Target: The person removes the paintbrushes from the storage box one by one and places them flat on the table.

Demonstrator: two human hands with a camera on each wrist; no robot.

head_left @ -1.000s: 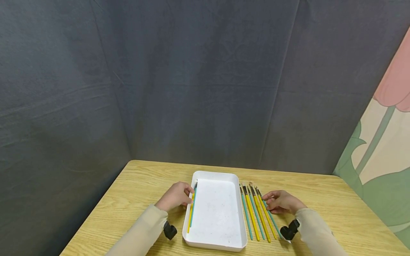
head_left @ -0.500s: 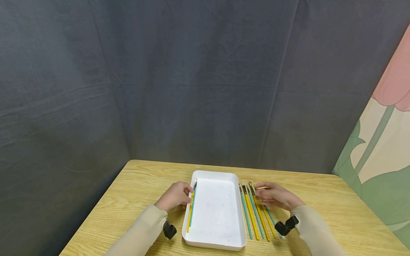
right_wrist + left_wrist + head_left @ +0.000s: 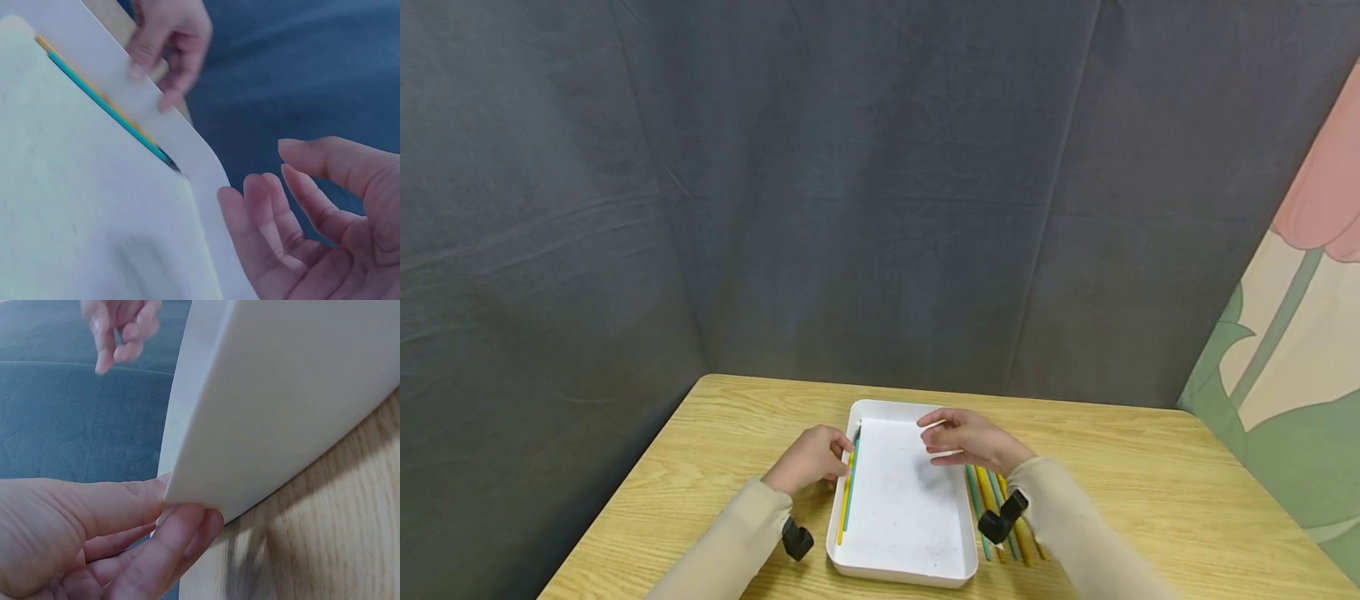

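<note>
With thumb and fingers, my left hand (image 3: 811,458) pinches the left rim of a white rectangular tray (image 3: 904,521); the left wrist view shows the thumb inside and fingers under the outer wall. Along the tray's left inner side lie a yellow paintbrush (image 3: 841,527) and a teal paintbrush (image 3: 103,103), side by side with bristles at the far end. Over the tray's far right part hovers my right hand (image 3: 972,439), its fingers loosely bent and apart, with nothing between them in the right wrist view (image 3: 325,225). Its shadow falls on the tray floor.
Right of the tray, several yellow and teal paintbrushes (image 3: 985,492) lie on the wooden table (image 3: 1135,475), partly hidden by my right hand and sleeve. A dark cloth (image 3: 880,208) hangs behind the table. A flower-patterned panel (image 3: 1292,375) stands at far right.
My right hand has moved left from the rightmost brushes, across the row, to above the tray. The left hand stays on the rim, and the brushes in the tray have not moved.
</note>
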